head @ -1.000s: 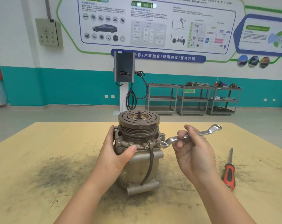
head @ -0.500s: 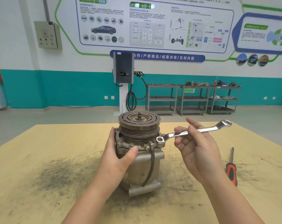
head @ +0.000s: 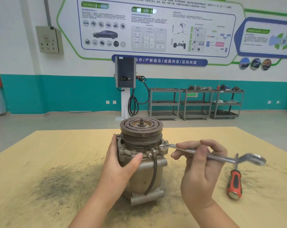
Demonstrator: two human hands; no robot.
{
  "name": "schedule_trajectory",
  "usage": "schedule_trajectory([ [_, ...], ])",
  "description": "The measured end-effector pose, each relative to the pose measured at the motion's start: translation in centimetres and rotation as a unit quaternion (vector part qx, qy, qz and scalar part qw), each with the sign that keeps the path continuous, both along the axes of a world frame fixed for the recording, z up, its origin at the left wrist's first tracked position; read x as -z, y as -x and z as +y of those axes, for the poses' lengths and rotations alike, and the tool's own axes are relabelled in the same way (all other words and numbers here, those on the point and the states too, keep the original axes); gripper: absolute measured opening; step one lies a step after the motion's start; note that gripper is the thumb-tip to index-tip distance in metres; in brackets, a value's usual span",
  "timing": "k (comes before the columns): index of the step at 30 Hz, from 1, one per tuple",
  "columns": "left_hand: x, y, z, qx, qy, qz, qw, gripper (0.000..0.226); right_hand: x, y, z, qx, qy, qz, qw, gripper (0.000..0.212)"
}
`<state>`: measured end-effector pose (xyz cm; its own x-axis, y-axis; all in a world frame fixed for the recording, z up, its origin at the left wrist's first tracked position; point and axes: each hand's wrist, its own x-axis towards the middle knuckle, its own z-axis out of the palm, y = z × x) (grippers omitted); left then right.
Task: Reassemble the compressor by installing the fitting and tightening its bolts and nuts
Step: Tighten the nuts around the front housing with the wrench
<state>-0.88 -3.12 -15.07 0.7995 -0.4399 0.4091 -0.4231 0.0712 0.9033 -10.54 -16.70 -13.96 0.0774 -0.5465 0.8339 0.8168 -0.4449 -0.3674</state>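
A grey metal compressor (head: 146, 175) stands upright on the table, its grooved pulley (head: 141, 129) on top. A ring of bolts runs round its flange. My left hand (head: 121, 163) grips the compressor's left side, thumb across the front below the flange. My right hand (head: 200, 168) holds a silver ring wrench (head: 221, 157) by its shaft. The wrench's near ring sits over a bolt (head: 162, 147) on the flange's right side. Its far end is blurred and points right. A black hose (head: 153, 175) runs down the front of the body.
A red-and-black screwdriver (head: 235, 181) lies on the yellow table (head: 40, 162) right of my right hand. A dark grime patch marks the table to the left. Metal carts and a charging post stand far behind.
The wrench handle has swung down and toward me, from pointing up-right to lying lower and nearly level. Its ring stays at the flange's right bolt. My left hand keeps its grip.
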Motion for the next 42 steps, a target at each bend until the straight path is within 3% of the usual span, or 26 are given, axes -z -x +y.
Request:
schedule_trajectory([
  [5, 0.1, -0.1, -0.1, -0.002, 0.005, 0.001, 1.0, 0.117, 0.5, 0.1, 1.4, 0.103, 0.234, 0.078, 0.964, 0.005],
  [10, 0.3, -0.2, -0.1, -0.002, 0.006, 0.004, 1.0, 0.116, -0.2, 0.3, 1.9, 0.123, 0.303, 0.142, 0.934, 0.01],
  [12, 0.5, -0.3, -0.1, 0.002, 0.009, 0.004, 1.0, 0.116, -1.0, 0.9, 1.6, 0.087, 0.254, 0.134, 0.954, 0.009],
  [14, 0.5, -0.3, -0.1, -0.001, 0.006, 0.007, 1.0, 0.117, -1.8, 1.4, 1.2, 0.033, 0.126, 0.111, 0.985, 0.014],
  [17, 0.2, -0.6, 0.0, -0.013, 0.001, 0.007, 1.0, 0.116, -2.3, 1.6, 0.1, -0.036, -0.025, 0.11, 0.993, 0.014],
  [23, 0.0, -1.6, 0.3, -0.017, 0.003, 0.004, 1.0, 0.105, -3.2, 1.7, -1.3, -0.166, -0.14, 0.149, 0.965, 0.024],
  [28, 0.0, -1.7, 0.0, -0.005, 0.011, -0.001, 1.0, 0.107, -3.4, 1.2, -3.0, -0.313, -0.27, 0.173, 0.894, 0.016],
  [30, 0.3, -1.7, -0.1, -0.012, 0.002, -0.016, 1.0, 0.1, -3.0, 0.9, -2.9, -0.332, -0.29, 0.172, 0.881, 0.014],
  [33, 0.5, -1.8, -0.1, -0.012, 0.0, -0.027, 1.0, 0.097, -2.5, 0.5, -2.9, -0.306, -0.269, 0.163, 0.899, 0.014],
  [38, 0.5, -1.7, 0.0, 0.002, 0.007, -0.019, 1.0, 0.107, -2.6, 0.5, -2.9, -0.3, -0.255, 0.159, 0.905, 0.019],
  [42, 0.6, -1.8, 0.2, 0.003, 0.01, -0.017, 1.0, 0.112, -1.7, 0.8, -1.2, -0.201, -0.232, 0.092, 0.947, 0.034],
])
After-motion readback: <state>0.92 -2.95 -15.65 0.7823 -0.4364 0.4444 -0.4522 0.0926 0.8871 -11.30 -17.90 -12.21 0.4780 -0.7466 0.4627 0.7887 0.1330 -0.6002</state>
